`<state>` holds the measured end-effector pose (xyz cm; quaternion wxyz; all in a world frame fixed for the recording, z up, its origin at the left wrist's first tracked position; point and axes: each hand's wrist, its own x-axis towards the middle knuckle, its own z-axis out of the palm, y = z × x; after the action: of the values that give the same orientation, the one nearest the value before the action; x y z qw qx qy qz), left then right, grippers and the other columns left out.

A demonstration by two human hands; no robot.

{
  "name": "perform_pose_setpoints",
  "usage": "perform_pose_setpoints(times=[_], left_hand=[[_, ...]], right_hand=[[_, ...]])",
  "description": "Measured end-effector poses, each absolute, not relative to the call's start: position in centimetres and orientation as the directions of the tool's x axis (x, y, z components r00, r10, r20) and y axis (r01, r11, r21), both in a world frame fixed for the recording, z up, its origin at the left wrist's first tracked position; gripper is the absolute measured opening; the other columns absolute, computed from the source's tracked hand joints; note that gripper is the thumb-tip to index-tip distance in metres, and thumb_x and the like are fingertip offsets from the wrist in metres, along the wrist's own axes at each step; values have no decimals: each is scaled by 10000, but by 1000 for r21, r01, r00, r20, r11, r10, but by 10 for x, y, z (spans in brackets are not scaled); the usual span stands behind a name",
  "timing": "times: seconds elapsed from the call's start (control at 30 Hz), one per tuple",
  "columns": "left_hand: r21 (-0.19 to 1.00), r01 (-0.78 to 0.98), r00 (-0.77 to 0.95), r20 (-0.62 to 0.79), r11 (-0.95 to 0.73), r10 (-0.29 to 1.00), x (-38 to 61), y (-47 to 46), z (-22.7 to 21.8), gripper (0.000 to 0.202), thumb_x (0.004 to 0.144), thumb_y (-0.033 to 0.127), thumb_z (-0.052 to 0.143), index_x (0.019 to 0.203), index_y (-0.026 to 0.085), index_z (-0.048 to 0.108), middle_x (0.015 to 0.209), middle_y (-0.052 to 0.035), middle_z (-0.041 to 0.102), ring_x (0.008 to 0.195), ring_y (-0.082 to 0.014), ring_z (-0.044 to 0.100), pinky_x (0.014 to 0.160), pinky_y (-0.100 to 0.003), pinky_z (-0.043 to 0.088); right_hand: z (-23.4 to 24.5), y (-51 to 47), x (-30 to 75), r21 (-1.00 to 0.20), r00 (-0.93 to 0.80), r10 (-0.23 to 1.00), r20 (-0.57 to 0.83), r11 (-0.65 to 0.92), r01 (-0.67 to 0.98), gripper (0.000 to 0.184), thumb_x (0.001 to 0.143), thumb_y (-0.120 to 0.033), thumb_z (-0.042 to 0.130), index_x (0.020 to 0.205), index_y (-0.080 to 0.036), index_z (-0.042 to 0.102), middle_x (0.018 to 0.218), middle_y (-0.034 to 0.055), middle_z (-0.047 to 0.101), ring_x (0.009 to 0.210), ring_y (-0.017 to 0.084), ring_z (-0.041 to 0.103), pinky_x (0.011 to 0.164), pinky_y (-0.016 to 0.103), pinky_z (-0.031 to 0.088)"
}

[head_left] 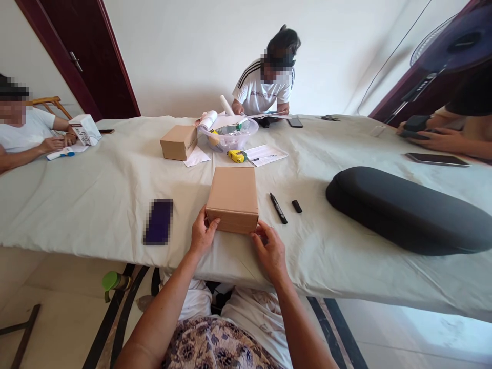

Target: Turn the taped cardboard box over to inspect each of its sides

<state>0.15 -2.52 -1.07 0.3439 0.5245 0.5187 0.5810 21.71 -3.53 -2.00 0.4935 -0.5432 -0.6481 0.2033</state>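
Observation:
A closed brown cardboard box (232, 192) rests on the cloth-covered table right in front of me. My left hand (203, 233) grips its near left corner, thumb on the front face and fingers along the side. At the near right corner, my right hand (271, 247) has its thumb and curled fingers against the box. Just right of the box lies a black marker (279, 208) without its cap. Its black cap (296, 206) sits separately a little further right. A dark phone-like rectangle (158, 222), blurred out, lies to the left.
A second cardboard box (179, 142) stands beyond, beside a plastic basin (246, 134) of odds and ends. Near it are a yellow tape measure (237, 156) and a paper sheet (267, 154). A long black case (407, 210) fills the right. Several people sit around the table.

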Motion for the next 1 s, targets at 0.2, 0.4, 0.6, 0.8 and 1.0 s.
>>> perform_pose_setpoints(times=[0.2, 0.4, 0.6, 0.8, 1.0], left_hand=[[968, 130, -150, 234, -216, 961, -4, -25, -10, 514, 896, 602, 567, 1150, 156, 604, 1145, -138, 718, 1105, -300, 668, 989, -433, 499], [984, -45, -54, 173, -175, 984, 3, -31, -9, 706, 948, 459, 533, 1536, 185, 256, 1119, -105, 725, 1016, -234, 697, 892, -400, 563], [819, 545, -287, 382, -179, 878, -4, -50, 6, 655, 859, 243, 585, 1486, 175, 410, 1206, -144, 666, 1148, -298, 629, 1045, -531, 475], [817, 445, -215, 495, -367, 842, -11, -42, 46, 548, 994, 402, 469, 1496, 201, 381, 1513, -167, 480, 1420, -280, 456, 1165, -491, 385], [843, 410, -282, 480, -348, 831, 9, -22, 60, 586, 940, 485, 568, 1438, 210, 429, 1350, -160, 533, 1286, -289, 532, 1086, -479, 453]], right_hand=[[-15, -47, 220, -673, 106, 737, 667, 536, 509, 325, 959, -311, 599, 1274, -256, 654, 1019, 56, 607, 849, 187, 606, 791, 386, 556], [19, -60, 207, -458, 118, 510, 852, 617, 641, 301, 933, -186, 645, 1219, -265, 692, 995, 50, 578, 940, 206, 601, 825, 385, 533], [58, -45, 191, -286, -73, 432, 899, 705, 649, 156, 925, -122, 628, 1004, -235, 701, 1001, 48, 676, 1054, 248, 630, 964, 463, 489], [50, -36, 180, -415, -74, 544, 836, 713, 565, 191, 973, -292, 596, 1126, -202, 666, 1229, 124, 624, 1240, 313, 583, 1027, 522, 487], [43, -26, 164, -461, -29, 587, 809, 664, 589, 359, 899, -422, 710, 1139, -179, 601, 1264, 163, 589, 1248, 348, 564, 1015, 560, 482]])
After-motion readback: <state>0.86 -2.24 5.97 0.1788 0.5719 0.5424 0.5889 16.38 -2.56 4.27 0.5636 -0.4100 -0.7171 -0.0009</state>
